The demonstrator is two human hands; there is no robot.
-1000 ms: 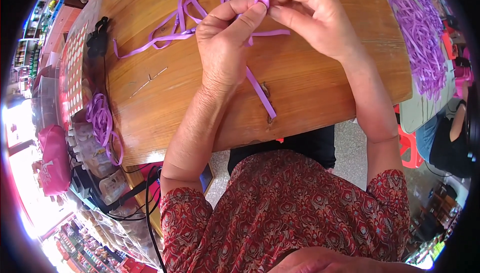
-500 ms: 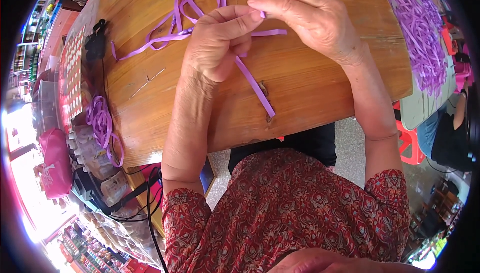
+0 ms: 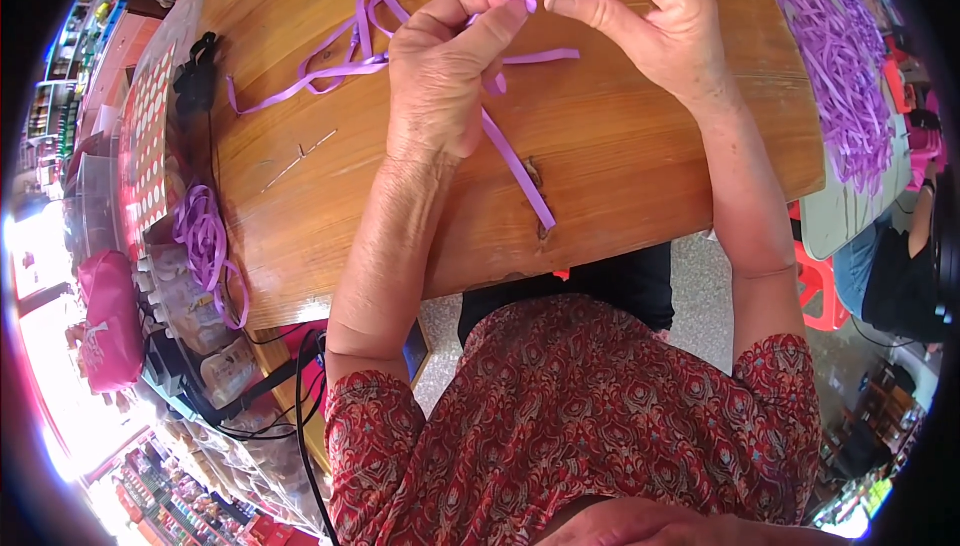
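Observation:
My left hand (image 3: 445, 71) is closed around a purple ribbon (image 3: 520, 161), pinching a small loop of it between thumb and forefinger near the top of the view. One tail of the ribbon runs down across the wooden table (image 3: 620, 186) towards me. My right hand (image 3: 645, 21) hovers just right of the loop, thumb and forefinger close together, fingers curled; nothing shows between them. More loose purple ribbon (image 3: 345, 56) lies tangled on the table behind and left of my left hand.
A heap of purple ribbon pieces (image 3: 840, 86) lies on a second table at right. A purple ribbon coil (image 3: 205, 241) hangs at the table's left edge beside a black object (image 3: 195, 76). A pink bag (image 3: 105, 321) and cables sit low left. Another person's arm (image 3: 915, 236) shows at far right.
Both hands have risen towards the far side of the table. My right hand has drawn a little away from the loop that my left hand pinches.

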